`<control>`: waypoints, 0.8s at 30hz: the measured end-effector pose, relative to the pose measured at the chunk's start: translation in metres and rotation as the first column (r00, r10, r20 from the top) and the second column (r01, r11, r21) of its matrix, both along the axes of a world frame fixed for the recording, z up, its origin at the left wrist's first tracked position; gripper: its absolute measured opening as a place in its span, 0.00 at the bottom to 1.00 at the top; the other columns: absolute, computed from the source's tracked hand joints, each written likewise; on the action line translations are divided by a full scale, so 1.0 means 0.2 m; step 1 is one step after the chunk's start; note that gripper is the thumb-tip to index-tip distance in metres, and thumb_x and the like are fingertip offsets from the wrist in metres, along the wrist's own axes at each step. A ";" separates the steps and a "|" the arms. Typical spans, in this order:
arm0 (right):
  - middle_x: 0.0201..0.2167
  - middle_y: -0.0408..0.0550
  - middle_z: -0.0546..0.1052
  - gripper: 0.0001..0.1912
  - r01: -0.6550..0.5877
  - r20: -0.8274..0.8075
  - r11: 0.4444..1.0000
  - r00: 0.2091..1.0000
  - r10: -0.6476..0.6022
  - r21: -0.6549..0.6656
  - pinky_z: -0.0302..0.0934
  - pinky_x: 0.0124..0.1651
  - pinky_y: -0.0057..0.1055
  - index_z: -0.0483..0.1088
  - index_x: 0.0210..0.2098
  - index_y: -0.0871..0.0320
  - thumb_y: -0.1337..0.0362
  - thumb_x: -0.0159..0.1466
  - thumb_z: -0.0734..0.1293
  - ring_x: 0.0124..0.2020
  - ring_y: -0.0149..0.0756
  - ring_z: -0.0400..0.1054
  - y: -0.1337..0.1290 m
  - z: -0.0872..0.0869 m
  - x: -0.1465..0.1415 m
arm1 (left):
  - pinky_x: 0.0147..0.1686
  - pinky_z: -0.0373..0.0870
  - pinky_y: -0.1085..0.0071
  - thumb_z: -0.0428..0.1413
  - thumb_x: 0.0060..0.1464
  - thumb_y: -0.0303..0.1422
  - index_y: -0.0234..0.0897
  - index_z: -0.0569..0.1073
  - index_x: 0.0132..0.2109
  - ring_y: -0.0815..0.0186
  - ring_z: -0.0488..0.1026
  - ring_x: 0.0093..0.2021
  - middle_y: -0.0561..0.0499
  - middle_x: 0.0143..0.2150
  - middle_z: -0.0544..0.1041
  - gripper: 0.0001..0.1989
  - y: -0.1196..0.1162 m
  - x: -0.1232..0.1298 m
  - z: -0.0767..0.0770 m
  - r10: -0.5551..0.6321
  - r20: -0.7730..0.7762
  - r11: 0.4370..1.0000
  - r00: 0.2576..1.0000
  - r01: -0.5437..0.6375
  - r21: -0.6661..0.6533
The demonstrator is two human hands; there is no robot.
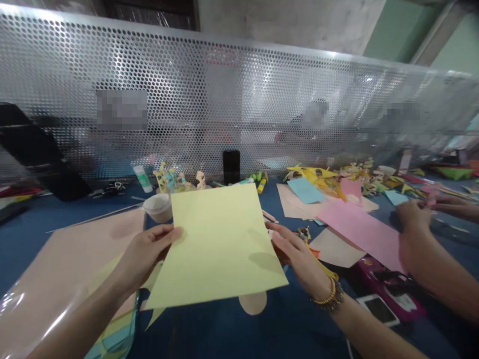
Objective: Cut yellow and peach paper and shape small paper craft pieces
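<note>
A pale yellow sheet of paper [220,244] is held up above the dark blue tabletop. My left hand [151,249] pinches its left edge between thumb and fingers. At the opposite edge, my right hand [295,254] has its fingers behind the sheet and its thumb along the side, with a bracelet on the wrist. A round peach paper piece [253,302] peeks out below the lower edge. Left of it, a pointed yellow scrap [154,317] shows under the sheet's corner. The area behind the sheet is hidden.
Stacked peach paper in clear plastic [108,227] lies left, near a white cup [158,207]. A glue stick [142,178], small paper figures [174,179] and a phone [231,167] stand along the perforated metal partition [168,99]. Rightward are pink paper [362,232] and a co-worker's hands [415,214].
</note>
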State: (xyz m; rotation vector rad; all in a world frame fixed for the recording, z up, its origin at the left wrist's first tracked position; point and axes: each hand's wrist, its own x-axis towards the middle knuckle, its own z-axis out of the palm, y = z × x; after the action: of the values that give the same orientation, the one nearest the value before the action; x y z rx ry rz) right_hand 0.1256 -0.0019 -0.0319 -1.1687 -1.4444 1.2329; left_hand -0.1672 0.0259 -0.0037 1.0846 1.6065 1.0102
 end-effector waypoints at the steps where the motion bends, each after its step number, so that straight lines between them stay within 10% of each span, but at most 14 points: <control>1: 0.32 0.48 0.78 0.23 -0.030 -0.015 0.999 0.999 0.030 -0.018 0.68 0.28 0.32 0.61 0.54 0.55 0.49 0.65 0.59 0.31 0.40 0.75 0.00 -0.01 0.00 | 0.24 0.72 0.67 0.65 0.36 0.47 0.40 0.76 0.36 0.58 0.76 0.25 0.51 0.26 0.79 0.21 -0.02 0.00 -0.01 -0.035 0.027 0.999 0.999 0.035 -0.026; 13: 0.36 0.47 0.78 0.17 -0.276 0.020 0.957 0.960 0.279 -0.095 0.69 0.38 0.37 0.70 0.43 0.57 0.51 0.63 0.63 0.36 0.41 0.74 0.00 -0.05 0.06 | 0.19 0.67 0.74 0.64 0.39 0.48 0.38 0.72 0.23 0.63 0.72 0.19 0.51 0.16 0.74 0.17 -0.09 -0.07 -0.11 -0.383 -0.085 0.907 0.920 0.357 -0.221; 19: 0.26 0.42 0.76 0.13 -0.351 0.247 0.931 0.897 0.366 -0.102 0.63 0.26 0.26 0.72 0.33 0.57 0.53 0.60 0.66 0.26 0.33 0.69 -0.03 -0.04 0.06 | 0.20 0.71 0.70 0.60 0.41 0.53 0.41 0.79 0.30 0.59 0.76 0.25 0.46 0.32 0.81 0.20 0.00 -0.14 -0.08 -0.254 -0.213 0.967 0.944 0.247 -0.058; 24: 0.19 0.38 0.67 0.12 -0.386 0.473 0.918 0.795 0.380 -0.088 0.50 0.21 0.22 0.68 0.23 0.59 0.58 0.58 0.67 0.21 0.27 0.59 -0.04 -0.03 0.06 | 0.34 0.76 0.66 0.54 0.50 0.52 0.45 0.78 0.42 0.53 0.77 0.41 0.48 0.44 0.79 0.20 0.09 -0.10 -0.07 -0.358 -0.541 0.904 0.762 0.428 0.006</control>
State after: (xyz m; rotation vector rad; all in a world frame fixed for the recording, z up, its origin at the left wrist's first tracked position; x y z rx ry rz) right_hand 0.1372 -0.0092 -0.0382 -1.2711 -2.1487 1.2429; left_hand -0.1871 0.0429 -0.0186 1.8275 1.6337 0.5521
